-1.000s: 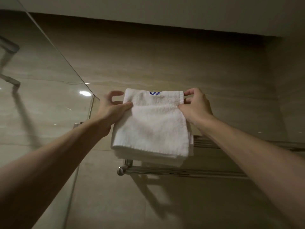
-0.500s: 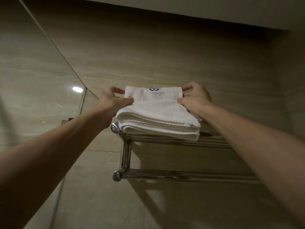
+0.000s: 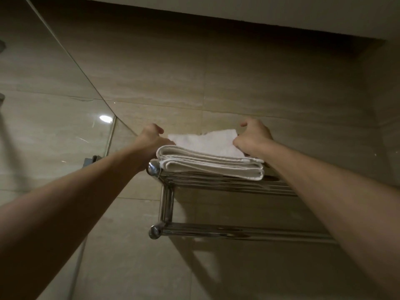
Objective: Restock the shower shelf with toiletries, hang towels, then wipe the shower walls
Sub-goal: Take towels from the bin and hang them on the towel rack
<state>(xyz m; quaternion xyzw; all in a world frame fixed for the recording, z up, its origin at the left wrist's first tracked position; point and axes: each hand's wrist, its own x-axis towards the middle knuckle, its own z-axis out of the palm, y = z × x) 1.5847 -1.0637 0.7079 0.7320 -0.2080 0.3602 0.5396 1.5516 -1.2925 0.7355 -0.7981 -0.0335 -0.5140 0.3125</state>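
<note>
A folded white towel (image 3: 207,154) lies flat on the top shelf of a chrome wall rack (image 3: 227,185). My left hand (image 3: 151,137) grips the towel's left edge, thumb on top and fingers curled behind it. My right hand (image 3: 253,137) pinches the right edge near the back, fingers bent. Both arms reach up from below. The far side of the towel is hidden from this low angle.
A chrome hanging bar (image 3: 238,231) runs below the shelf, bare. A glass shower panel (image 3: 54,126) stands at the left with a metal clamp (image 3: 93,160) on it. Beige tiled wall (image 3: 216,83) lies behind, a side wall at the far right.
The towel went from hanging upright in both hands to lying flat on the rack's top shelf. Both hands stayed at its edges and pushed it back towards the wall.
</note>
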